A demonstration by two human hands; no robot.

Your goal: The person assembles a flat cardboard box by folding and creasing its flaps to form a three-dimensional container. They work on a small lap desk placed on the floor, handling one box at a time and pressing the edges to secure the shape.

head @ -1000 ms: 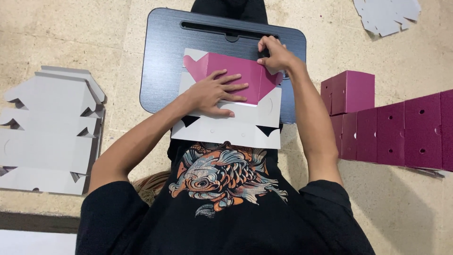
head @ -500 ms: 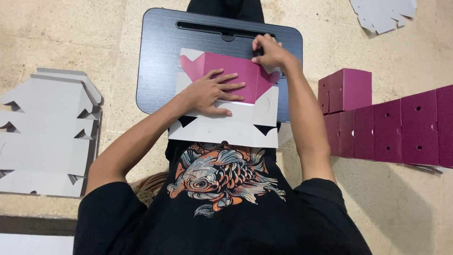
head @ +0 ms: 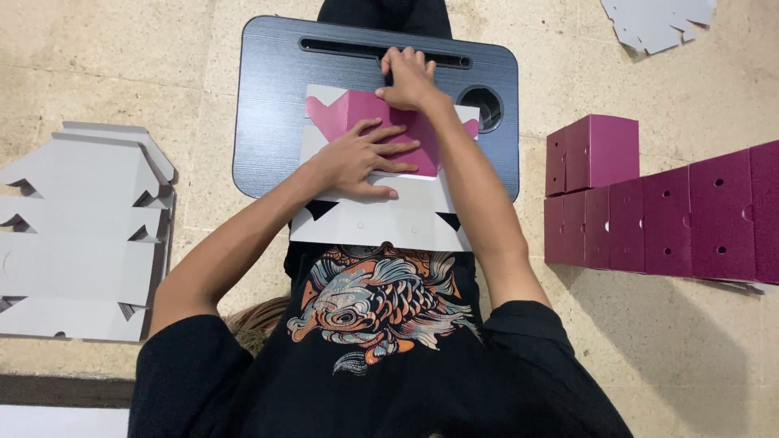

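My left hand [head: 357, 158] lies spread flat on the magenta-and-white cardboard box blank [head: 381, 182], long axis toward me, mid dark grey lap tray [head: 268, 105]; my right hand [head: 408, 79] pinches its far flap, nearer the tray's far edge.

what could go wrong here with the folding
The left hand lies flat on the magenta flap while the right hand presses its far edge; uneven pressure could crease the fold crookedly. The card blank overhangs the near edge of the lap tray, so it may slide toward the person. Bare fingers along a card edge could get cut.
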